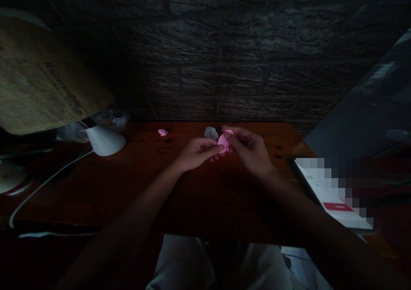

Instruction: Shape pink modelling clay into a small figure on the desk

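Forearms (305, 208) cross near edge of tabletop (141, 155). My left hand (195, 153) and right hand (252, 150) pinch pink lump (224, 143), likely steadying it; grey lump (210, 132) near far edge, presumably handy.

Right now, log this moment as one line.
left hand: holding pink piece | right hand: holding same piece | wooden table: loose pink bit, grayish lump | table's left: newspaper-print lamp

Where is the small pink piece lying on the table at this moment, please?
In the head view, the pink piece lies left of centre near the back edge of the table, between the lamp base and the left hand.
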Tool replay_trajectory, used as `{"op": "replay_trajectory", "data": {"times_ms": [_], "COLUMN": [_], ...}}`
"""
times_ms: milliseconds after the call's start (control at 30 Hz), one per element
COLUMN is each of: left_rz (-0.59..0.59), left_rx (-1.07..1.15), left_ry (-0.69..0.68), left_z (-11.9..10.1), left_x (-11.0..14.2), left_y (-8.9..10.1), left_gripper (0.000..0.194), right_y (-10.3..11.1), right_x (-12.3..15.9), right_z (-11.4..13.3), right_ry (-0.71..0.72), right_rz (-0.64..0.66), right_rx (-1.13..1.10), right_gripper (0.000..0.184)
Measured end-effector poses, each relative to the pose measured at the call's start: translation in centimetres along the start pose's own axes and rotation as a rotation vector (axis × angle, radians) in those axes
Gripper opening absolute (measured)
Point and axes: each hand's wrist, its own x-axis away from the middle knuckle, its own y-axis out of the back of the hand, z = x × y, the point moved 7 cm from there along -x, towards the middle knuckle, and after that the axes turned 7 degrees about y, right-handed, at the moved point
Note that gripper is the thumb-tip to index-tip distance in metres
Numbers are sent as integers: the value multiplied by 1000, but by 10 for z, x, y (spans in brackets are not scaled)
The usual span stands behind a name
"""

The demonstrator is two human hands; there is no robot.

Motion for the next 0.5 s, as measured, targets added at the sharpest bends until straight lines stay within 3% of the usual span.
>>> {"op": "replay_trajectory", "data": {"times_ms": [233, 500], "left_rz": [-106, -121], "left_rx": [46, -15], "left_ry": [-36, -95], "left_z": [1, -7], "left_x": [-2, 1], "left_y": [14, 12], "left_gripper": [27, 30], "right_y": [-1, -3], "right_x": [-2, -1], "right_z": [5, 9], "right_ry": [-1, 22], "right_rz": [86, 136], "right_rx": [30, 78], "right_gripper": [27, 32]}}
